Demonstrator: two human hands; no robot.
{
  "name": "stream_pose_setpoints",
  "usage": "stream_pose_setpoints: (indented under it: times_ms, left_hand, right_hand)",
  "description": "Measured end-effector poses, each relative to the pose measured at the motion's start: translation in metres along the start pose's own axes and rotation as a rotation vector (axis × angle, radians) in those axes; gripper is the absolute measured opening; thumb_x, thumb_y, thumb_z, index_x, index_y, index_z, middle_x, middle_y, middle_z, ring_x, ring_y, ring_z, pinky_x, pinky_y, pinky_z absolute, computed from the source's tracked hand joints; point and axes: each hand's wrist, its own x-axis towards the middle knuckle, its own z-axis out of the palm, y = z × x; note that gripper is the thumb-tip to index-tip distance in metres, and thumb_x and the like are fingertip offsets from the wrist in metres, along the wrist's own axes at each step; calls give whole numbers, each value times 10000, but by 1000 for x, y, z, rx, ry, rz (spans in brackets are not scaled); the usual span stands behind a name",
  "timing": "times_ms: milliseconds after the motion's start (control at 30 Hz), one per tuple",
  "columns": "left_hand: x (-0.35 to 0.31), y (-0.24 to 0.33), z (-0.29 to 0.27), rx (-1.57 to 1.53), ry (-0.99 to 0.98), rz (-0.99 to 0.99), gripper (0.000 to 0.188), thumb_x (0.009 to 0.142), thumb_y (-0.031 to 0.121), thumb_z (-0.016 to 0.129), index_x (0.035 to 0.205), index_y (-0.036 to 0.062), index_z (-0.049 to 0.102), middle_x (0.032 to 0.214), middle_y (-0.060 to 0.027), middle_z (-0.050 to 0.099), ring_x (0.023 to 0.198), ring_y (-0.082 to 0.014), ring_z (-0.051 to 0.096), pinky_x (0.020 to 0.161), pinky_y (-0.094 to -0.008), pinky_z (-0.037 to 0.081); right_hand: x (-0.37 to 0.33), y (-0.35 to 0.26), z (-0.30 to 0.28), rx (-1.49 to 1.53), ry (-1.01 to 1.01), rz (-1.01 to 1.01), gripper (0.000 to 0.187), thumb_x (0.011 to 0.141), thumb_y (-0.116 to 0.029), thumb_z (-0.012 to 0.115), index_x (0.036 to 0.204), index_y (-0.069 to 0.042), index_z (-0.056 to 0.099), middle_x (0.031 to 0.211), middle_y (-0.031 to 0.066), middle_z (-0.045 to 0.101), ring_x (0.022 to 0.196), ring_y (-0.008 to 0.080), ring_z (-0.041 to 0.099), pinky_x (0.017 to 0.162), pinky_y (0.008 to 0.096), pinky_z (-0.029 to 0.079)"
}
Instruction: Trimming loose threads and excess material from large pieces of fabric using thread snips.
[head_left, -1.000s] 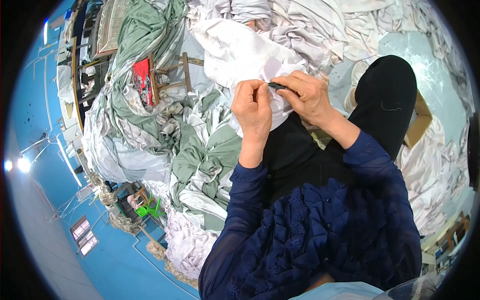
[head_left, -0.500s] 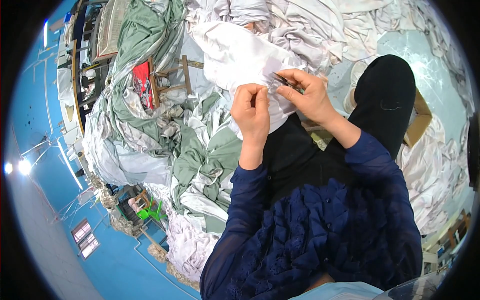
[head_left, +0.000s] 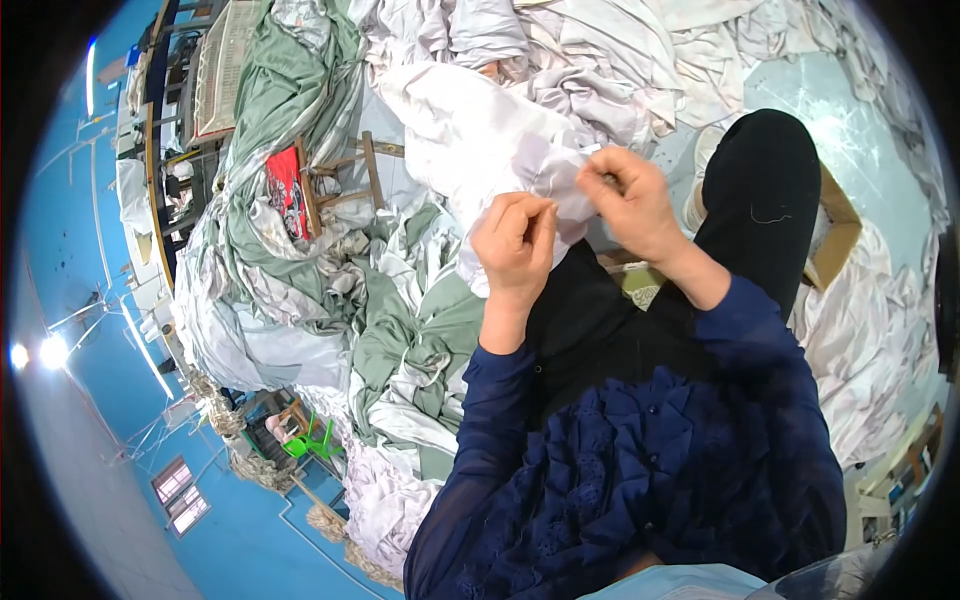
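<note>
A white cloth (head_left: 455,125) lies in front of me, over the edge of my lap and onto the heap beyond. My left hand (head_left: 515,245) is closed in a pinch at its near edge, thumb against forefinger. To the right and slightly farther off, my right hand (head_left: 640,208) has curled fingers, thumb and forefinger together beside the cloth's edge. Only a dark bit of the small thread snips shows inside its curl; their blades are hidden. A short gap separates the hands.
Green-and-white fabric (head_left: 410,330) is heaped at my left, with a wooden stool frame (head_left: 370,170) and red patterned cloth (head_left: 287,190) beside it. More pale cloth (head_left: 610,50) piles up ahead. A cardboard box (head_left: 838,235) stands right of my knee. A green chair (head_left: 318,440) is at the far left.
My right hand has moved slightly away from the left, and the dark snips blade that stuck out of it is now hidden. My left hand has shifted a little right and nearer.
</note>
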Motion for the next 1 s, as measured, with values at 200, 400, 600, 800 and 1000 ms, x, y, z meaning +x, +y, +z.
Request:
stream_pose_setpoints:
  times_ms: [200,400,600,800,1000]
  left_hand:
    - [-17,-15,-15,-140,355,-153,99,833,-56,695,919,-15,668,896,-91,633,698,-153,565,577,-255,448]
    - [-15,-25,-41,105,315,-220,58,880,6,661,933,-17,665,905,-91,633,773,-177,575,679,-266,473]
    - [-47,-51,-75,-162,120,-542,142,950,119,637,900,-12,653,764,-5,598,706,-72,518,648,-228,422]
    - [-69,-70,-88,-409,-5,-662,164,964,156,630,915,0,644,745,56,561,661,-27,448,588,-198,355]
    - [-86,-79,-97,-588,-21,-666,163,970,162,628,952,6,671,805,69,578,736,-30,464,682,-206,365]
  right_hand:
    - [-20,-72,-78,-178,388,-243,69,968,-39,604,1022,-14,638,836,-45,563,672,12,452,588,164,342]
    - [-66,-69,-226,-644,901,-227,166,955,-108,662,1061,16,696,940,6,685,822,68,582,764,200,461]
    - [-87,-66,-245,-1161,780,152,242,996,-174,606,1162,-23,697,1060,33,705,965,87,623,871,213,467]
    - [-70,-69,-131,-573,305,-111,244,1025,-133,543,1211,-33,666,926,16,652,819,59,556,717,216,459]
    - [-41,-61,-9,-443,-145,-304,461,832,133,607,1246,-67,617,1159,84,612,851,155,609,664,245,477]
